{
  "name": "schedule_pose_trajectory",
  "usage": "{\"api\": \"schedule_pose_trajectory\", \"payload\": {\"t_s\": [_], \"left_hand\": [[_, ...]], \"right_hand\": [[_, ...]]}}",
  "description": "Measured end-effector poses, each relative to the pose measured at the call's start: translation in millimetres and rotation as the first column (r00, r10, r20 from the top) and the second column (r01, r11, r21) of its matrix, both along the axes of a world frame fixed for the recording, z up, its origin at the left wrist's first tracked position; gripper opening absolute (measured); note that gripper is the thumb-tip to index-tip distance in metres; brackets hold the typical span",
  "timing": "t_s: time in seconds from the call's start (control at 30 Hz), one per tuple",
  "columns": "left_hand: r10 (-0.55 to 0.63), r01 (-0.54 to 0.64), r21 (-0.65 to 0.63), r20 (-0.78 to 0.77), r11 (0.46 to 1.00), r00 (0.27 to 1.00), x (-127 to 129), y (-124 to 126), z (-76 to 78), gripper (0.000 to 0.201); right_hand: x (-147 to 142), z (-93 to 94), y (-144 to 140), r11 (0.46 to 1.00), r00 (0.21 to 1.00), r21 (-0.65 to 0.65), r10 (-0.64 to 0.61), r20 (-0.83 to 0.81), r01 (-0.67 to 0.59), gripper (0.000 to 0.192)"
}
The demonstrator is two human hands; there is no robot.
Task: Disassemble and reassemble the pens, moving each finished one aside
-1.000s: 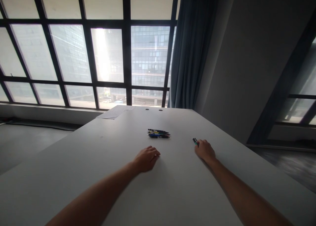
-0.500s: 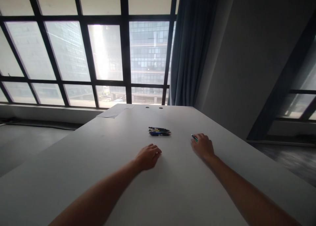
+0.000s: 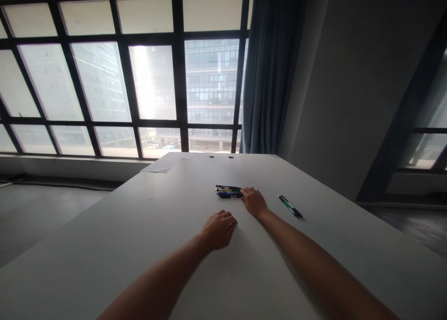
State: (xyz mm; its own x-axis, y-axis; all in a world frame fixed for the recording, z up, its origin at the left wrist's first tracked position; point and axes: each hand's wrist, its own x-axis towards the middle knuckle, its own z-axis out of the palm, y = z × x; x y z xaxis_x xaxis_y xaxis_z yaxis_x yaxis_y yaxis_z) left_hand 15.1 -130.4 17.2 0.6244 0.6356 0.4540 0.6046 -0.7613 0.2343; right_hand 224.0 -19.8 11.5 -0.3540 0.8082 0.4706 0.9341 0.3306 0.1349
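Tall dark-framed windows [image 3: 139, 78] and a blue curtain [image 3: 268, 68] fill the upper part of the frame, and below them a long pale table [image 3: 104, 245] runs toward us. Just right of centre we see our right hand [image 3: 254, 201] stretched out, its fingertips touching the right end of a small cluster of pens [image 3: 228, 191]; the fingers look loosely curled over the pens' ends, though we cannot tell whether they pinch one yet. Our left hand [image 3: 219, 228] rests on the table lower in the frame, fingers curled under, holding nothing, near the cluster but apart from it. To the right of the right hand, well apart from the cluster, two more pens [image 3: 290, 207] lie side by side at a slant. A sheet of paper [image 3: 164, 163] sits at the far edge, upper centre-left. In our judgement the pens lie so tightly together that fingers closing on one could drag or scatter its neighbours, and a round barrel nudged sideways could roll across the smooth surface.
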Motion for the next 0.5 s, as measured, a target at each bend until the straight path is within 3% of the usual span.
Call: {"api": "schedule_pose_trajectory", "payload": {"t_s": [0.33, 0.5], "left_hand": [[0.003, -0.002, 0.002, -0.005, 1.0, 1.0, 1.0, 1.1, 0.4, 0.024], [0.026, -0.025, -0.007, 0.011, 1.0, 1.0, -0.8, 0.4, -0.5, 0.024]], "right_hand": [[-0.1, 5.0, 0.0, 0.997, 0.997, -0.006, 0.077, -0.001, -0.077, 0.028], [1.2, 4.2, -16.2, 0.994, 0.994, 0.105, 0.031, -0.109, -0.02, 0.03]]}}
